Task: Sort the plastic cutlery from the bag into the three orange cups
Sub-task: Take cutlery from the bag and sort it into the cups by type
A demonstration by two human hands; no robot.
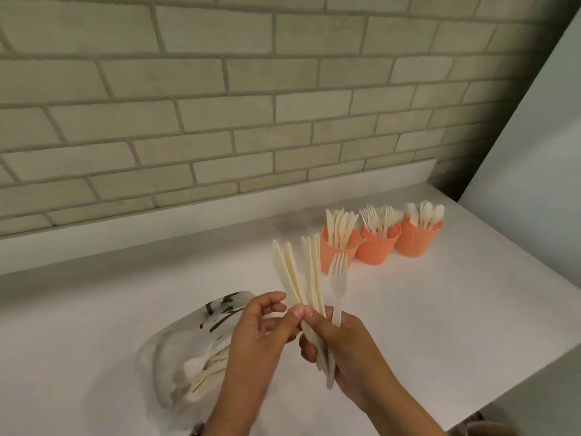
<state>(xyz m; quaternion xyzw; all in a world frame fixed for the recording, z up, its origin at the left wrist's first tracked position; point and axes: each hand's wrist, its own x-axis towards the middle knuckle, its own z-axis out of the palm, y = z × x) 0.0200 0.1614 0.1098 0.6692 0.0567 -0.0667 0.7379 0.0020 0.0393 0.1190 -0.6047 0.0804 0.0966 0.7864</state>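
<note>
Progress: sorting is judged to be well under way but not finished; all three orange cups are already stocked, and more pieces are seen through the bag [176, 357].
Done: knives are stood in the knife cup [353, 247], forks in the fork cup [379, 251] and spoons in the spoon cup [416, 242], handles down, the three cups set in a row near the back of the counter [456, 309].
Left: a handful held in the air is not yet dropped, and a pale heap, a spoon among it, is left in the bag.
Held pieces: several knives [298, 275] and one fork [338, 278] are held above the counter, between the bag and the cups.
Direction: the long axes are kept close to upright, handles down in the grip; the blades are fanned up and slightly left, and the fork's tines are pointed up in front of the knife cup.
Right hand [349, 347]: fingers are wrapped round the handles of the knives and the fork.
Left hand [261, 335]: thumb and fingertips are pinched on the knives just above the other grip, apparently so that they can be pulled away from the fork.
Bag: it is laid on the counter at the left, partly hidden by the left hand.
</note>
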